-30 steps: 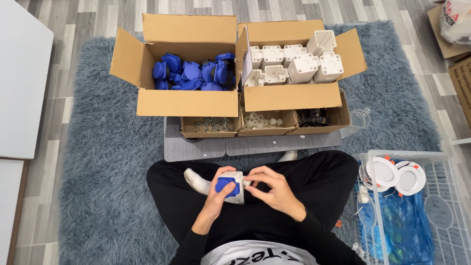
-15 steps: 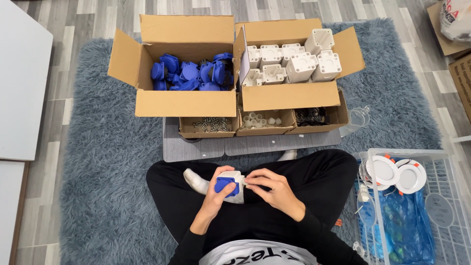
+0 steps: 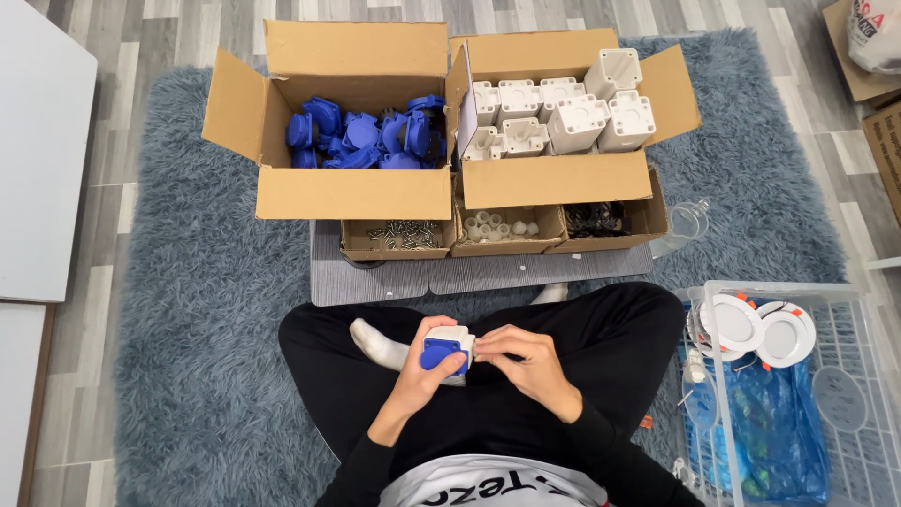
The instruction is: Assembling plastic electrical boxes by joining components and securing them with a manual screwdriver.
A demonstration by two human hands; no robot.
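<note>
Rug (image 3: 188, 310), grey and shaggy, covers most of the floor under a seated person with crossed legs. Far from them stand two open cardboard boxes: the left box (image 3: 352, 192) holds blue caps (image 3: 361, 141), the right box (image 3: 554, 178) white housings (image 3: 563, 113). Just nearer sit three small trays (image 3: 507, 230) of screws and small parts. A clear plastic crate (image 3: 845, 310) lies at the right. Over the lap, the left hand (image 3: 422, 380) grips a white housing with a blue cap (image 3: 441, 355), while the right hand (image 3: 526, 361) pinches its right side.
</note>
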